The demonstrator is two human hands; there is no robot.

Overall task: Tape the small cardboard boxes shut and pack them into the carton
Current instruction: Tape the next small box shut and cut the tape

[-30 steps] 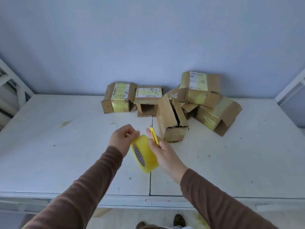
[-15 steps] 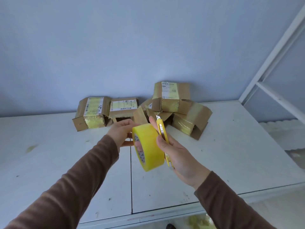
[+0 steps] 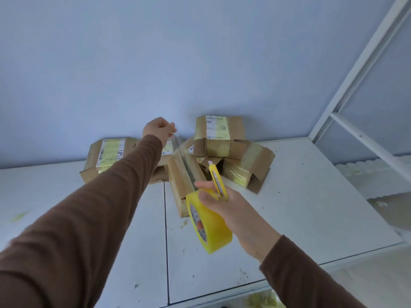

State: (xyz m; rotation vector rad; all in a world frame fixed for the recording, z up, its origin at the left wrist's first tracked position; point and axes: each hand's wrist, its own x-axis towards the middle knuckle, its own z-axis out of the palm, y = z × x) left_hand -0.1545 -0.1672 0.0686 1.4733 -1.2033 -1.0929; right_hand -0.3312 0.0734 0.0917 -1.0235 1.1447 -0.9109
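- Since half a second ago our left hand (image 3: 159, 128) has shot up and away from the tape roll (image 3: 208, 223); earlier it sat right at the roll, now the arm is stretched out toward the wall (image 3: 155, 63).
- A clear strip of tape (image 3: 181, 158) now runs from the roll up to the left hand, stretched over the boxes; it was not pulled out before.
- Left hand fingers are curled, pinching the free end of the tape strip.
- Our right hand (image 3: 224, 203) has dropped lower and stays nearer to us than the left, gripping the tape roll with the thumb over its outer face and fingers through the core.
- The same right hand also holds the yellow box cutter (image 3: 216, 180), pointing up and away, blade tip out.
- The pile of small cardboard boxes (image 3: 219, 138) sits at the back of the white worktop (image 3: 300, 207), against the wall, same spot as before.
- One open box (image 3: 180, 181) lies just beyond the right hand, directly under the stretched tape; we cannot tell if tape touches it.
- Another taped box (image 3: 106, 156) lies left of the pile, partly hidden behind our left sleeve (image 3: 100, 207).
- White metal frame (image 3: 355, 85) stands at the right.
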